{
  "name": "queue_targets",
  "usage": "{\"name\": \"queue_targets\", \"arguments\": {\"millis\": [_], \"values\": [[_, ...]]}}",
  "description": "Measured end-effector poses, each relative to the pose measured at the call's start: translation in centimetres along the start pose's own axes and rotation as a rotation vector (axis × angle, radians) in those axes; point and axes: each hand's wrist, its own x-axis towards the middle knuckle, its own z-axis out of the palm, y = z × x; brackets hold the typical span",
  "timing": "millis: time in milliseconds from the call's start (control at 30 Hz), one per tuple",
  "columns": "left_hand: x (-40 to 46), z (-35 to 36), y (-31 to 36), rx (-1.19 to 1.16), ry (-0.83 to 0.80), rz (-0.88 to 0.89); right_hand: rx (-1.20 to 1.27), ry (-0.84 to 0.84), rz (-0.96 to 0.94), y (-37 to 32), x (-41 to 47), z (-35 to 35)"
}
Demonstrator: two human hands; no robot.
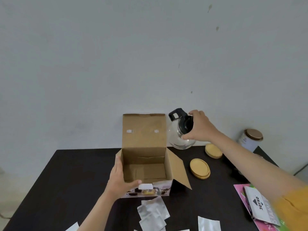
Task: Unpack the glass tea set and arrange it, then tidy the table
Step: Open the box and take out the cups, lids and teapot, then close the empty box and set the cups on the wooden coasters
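Dark tabletop against a pale grey wall. Right hand reaching out and up, fingers and thumb curled around the black lid end of a clear glass teapot, held tilted in the air above the table's far edge, black handle pointing up and left, round belly hanging just right of the box's raised flap. Left hand clasping the near left corner of an open cardboard box, palm against the left wall, thumb hooked over the front rim; inside, only bare cardboard bottom visible. Printed front of the box facing the camera, with a white label on its rim; right flap folded outward and down onto the table. Two round bamboo lids: one just right of that flap, another farther back, below the teapot and right forearm. Crumpled white packing sleeves scattered on the near side of the table, just in front of the box, one more off to the right. Pink booklet at the right edge with a white notepad marked JOYKO lying on top. Tin can with a brown lid beyond the far right corner. Orange sleeve at the right border.
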Motion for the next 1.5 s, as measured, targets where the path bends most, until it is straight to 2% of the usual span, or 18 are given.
{"name": "queue_targets", "arguments": {"millis": [167, 467, 633, 1033, 1267, 1333, 1400, 1500], "values": [[-0.3, -0.3, 0.2, 0.041, -0.01, 0.028, -0.055, -0.019, -0.006, 3.6, -0.3, 3.5], [-1.2, -0.4, -0.8, 0.192, -0.008, -0.07, -0.066, -0.17, 0.009, 6.1, 1.4, 8.5], [-1.0, -0.3, -1.3, 0.178, 0.001, -0.101, -0.05, -0.242, 0.036, 6.6, 2.3, 10.8], [-1.0, 0.0, -1.7, 0.081, 0.042, -0.073, 0.016, -0.293, 0.16, 7.3, 5.2, 12.3], [-1.1, 0.1, -1.7, 0.065, 0.043, -0.086, 0.158, -0.326, 0.23, 8.4, 5.7, 13.1], [-1.2, 0.0, -1.7, 0.057, 0.037, -0.09, 0.152, -0.298, 0.223, 8.3, 5.2, 13.4], [-1.2, 0.0, -1.7, 0.057, 0.041, -0.094, 0.094, -0.175, 0.211, 7.9, 3.8, 14.2], [-1.3, 0.4, -1.5, 0.192, 0.091, -0.121, 0.327, 0.064, 0.301, 5.9, -0.5, 15.7]]}}
